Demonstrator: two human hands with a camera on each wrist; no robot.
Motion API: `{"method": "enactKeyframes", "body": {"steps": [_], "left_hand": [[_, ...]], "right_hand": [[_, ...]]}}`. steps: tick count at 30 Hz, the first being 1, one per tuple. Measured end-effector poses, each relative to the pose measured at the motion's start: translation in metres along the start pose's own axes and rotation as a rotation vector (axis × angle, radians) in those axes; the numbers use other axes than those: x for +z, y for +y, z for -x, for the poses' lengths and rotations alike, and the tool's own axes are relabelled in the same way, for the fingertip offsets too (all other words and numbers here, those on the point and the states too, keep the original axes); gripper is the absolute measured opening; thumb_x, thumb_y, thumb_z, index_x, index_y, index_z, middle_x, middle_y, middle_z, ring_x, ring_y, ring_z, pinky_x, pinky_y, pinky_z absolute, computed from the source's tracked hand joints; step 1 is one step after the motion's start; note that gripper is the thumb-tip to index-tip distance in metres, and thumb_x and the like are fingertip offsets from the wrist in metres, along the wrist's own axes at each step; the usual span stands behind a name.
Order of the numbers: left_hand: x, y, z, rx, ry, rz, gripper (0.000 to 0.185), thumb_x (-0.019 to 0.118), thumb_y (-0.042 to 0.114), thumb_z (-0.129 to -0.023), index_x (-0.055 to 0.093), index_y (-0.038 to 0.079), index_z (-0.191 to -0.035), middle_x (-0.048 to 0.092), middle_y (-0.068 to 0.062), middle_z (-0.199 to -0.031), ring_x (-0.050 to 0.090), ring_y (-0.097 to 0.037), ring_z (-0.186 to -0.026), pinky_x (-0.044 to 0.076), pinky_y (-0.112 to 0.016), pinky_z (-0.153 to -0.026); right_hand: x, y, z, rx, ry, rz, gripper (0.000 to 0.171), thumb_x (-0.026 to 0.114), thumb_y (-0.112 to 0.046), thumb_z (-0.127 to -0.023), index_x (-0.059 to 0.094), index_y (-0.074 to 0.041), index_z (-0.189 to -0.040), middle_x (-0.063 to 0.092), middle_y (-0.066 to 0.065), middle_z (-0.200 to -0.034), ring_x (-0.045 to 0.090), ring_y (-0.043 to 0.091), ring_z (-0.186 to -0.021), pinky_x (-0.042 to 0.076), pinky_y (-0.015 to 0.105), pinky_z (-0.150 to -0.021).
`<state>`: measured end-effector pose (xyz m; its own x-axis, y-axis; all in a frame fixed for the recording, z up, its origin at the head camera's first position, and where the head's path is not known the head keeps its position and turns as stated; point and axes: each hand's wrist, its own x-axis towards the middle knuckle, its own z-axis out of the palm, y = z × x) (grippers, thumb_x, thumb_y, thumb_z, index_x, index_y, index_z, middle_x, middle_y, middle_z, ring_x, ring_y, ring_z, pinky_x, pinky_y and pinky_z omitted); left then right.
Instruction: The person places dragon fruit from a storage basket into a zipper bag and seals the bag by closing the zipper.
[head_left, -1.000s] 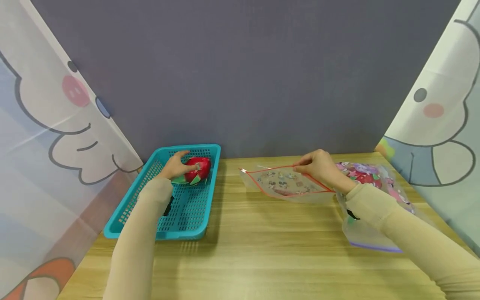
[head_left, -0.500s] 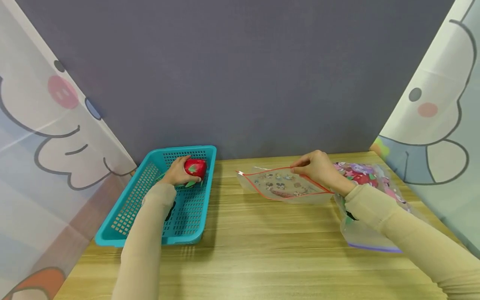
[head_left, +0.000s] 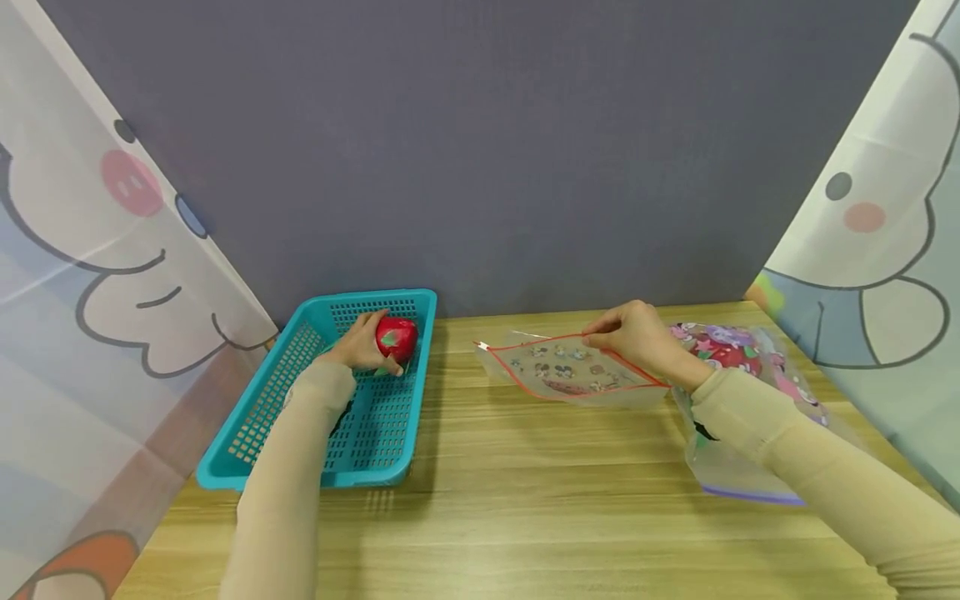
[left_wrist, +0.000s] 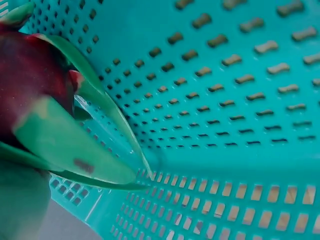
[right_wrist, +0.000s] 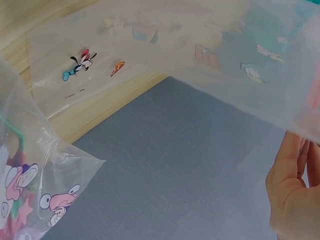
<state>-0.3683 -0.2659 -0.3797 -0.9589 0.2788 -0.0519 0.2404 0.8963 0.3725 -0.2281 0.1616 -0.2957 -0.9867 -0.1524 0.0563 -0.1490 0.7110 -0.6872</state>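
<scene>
Resting at the far end of the teal basket (head_left: pixel 255 425), a red fruit with green scales (head_left: pixel 396 337) is gripped by the left hand (head_left: pixel 362 348), whose fingers are curled round its near side with the thumb laid along its front. In the left wrist view the fruit (left_wrist: pixel 30 85) is seen close against the perforated basket wall (left_wrist: pixel 225 90), its green scales pointing down toward the floor of the basket; the fingers themselves cannot be made out there. Near the back middle of the wooden table (head_left: pixel 525 500), a clear zip bag with a red edge and small cartoon prints (head_left: pixel 570 371) is held up by its top edge, pinched between the thumb and curled fingers of the right hand (head_left: pixel 637 337). The bag is lifted slightly off the tabletop on the pinched side. A second, fuller printed bag (head_left: pixel 731 350) lies on the table just beside the right forearm. In the right wrist view the clear bag (right_wrist: pixel 165 45) is stretched across the top and the hand (right_wrist: pixel 295 195) is seen at the lower right corner.
</scene>
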Motion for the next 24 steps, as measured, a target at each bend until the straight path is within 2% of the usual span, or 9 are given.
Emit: {"method": "enactKeyframes", "body": {"steps": [4,6,9,14,19,24], "left_hand": [[0.002,0.002,0.001,0.024,0.015,-0.002,0.106,0.08,0.035,-0.061,0.019,0.012,-0.145,0.025,-0.02,-0.141,0.042,-0.042,-0.115,0.044,-0.056,-0.087],[0.004,0.003,0.001,0.03,0.048,-0.011,0.102,0.079,0.034,-0.061,0.023,0.011,-0.143,0.029,-0.021,-0.138,0.045,-0.041,-0.112,0.046,-0.055,-0.085],[0.007,0.003,0.001,0.022,0.09,-0.025,0.097,0.077,0.036,-0.062,0.027,0.01,-0.141,0.034,-0.021,-0.133,0.047,-0.04,-0.109,0.047,-0.054,-0.083],[0.01,0.002,-0.001,0.007,0.128,-0.024,0.091,0.074,0.041,-0.065,0.03,0.011,-0.138,0.037,-0.018,-0.129,0.048,-0.038,-0.107,0.048,-0.053,-0.081],[0.008,-0.002,0.001,-0.001,0.107,0.025,0.093,0.072,0.042,-0.07,0.023,0.012,-0.143,0.028,-0.02,-0.138,0.044,-0.043,-0.114,0.047,-0.056,-0.084],[0.003,-0.006,0.006,-0.03,0.077,0.032,0.106,0.07,0.048,-0.071,0.007,0.009,-0.147,0.012,-0.024,-0.148,0.029,-0.049,-0.126,0.039,-0.062,-0.092]], "right_hand": [[0.001,0.001,-0.001,0.003,-0.001,-0.001,0.02,0.067,-0.023,-0.084,0.072,-0.009,-0.097,0.069,0.012,-0.094,0.062,0.015,-0.07,0.048,0.028,-0.057],[0.002,0.002,-0.001,-0.003,0.0,0.002,0.02,0.067,-0.023,-0.084,0.072,-0.009,-0.097,0.07,0.011,-0.092,0.062,0.014,-0.069,0.048,0.028,-0.057],[0.003,0.003,-0.001,-0.014,0.005,0.002,0.019,0.067,-0.022,-0.084,0.073,-0.009,-0.096,0.07,0.01,-0.09,0.062,0.013,-0.067,0.048,0.028,-0.056],[0.002,0.003,-0.001,-0.013,0.014,0.003,0.018,0.067,-0.021,-0.084,0.073,-0.008,-0.095,0.07,0.012,-0.09,0.063,0.019,-0.07,0.048,0.028,-0.056],[0.0,0.003,0.0,-0.016,0.008,0.012,0.019,0.067,-0.022,-0.084,0.072,-0.008,-0.096,0.07,0.012,-0.092,0.063,0.018,-0.072,0.048,0.028,-0.057],[-0.001,0.001,0.0,-0.007,0.009,0.021,0.019,0.067,-0.021,-0.084,0.072,-0.007,-0.096,0.07,0.012,-0.091,0.063,0.018,-0.071,0.048,0.028,-0.057]]}}
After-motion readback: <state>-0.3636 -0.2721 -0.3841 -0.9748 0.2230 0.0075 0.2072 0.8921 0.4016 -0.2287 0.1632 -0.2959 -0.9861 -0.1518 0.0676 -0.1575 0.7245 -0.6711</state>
